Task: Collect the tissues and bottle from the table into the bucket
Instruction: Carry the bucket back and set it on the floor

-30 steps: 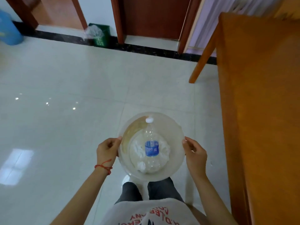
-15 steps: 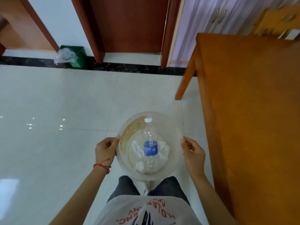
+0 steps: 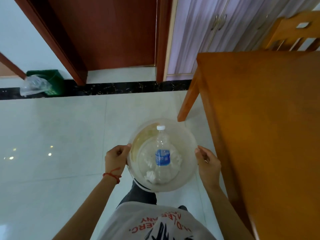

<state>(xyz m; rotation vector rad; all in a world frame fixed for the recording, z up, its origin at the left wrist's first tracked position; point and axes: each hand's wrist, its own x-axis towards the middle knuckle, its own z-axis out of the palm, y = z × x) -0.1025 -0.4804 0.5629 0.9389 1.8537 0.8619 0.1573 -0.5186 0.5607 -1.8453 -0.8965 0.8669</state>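
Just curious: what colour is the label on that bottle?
Blue, on a clear bottle with a white cap; the head view shows it.

Single head-worn view, steeply downward, near the bucket point(image 3: 187, 135), floor point(image 3: 60, 135) beyond

A glossy pale tiled floor point(image 3: 60, 135) meets a dark marble skirting point(image 3: 121, 87); reddish wooden door point(image 3: 112, 32), orange wooden table point(image 3: 268, 127) right.

Left hand point(image 3: 115, 157) and right hand point(image 3: 208, 166) grip bucket point(image 3: 187, 149) holding bottle point(image 3: 162, 153), tissues point(image 3: 149, 174).
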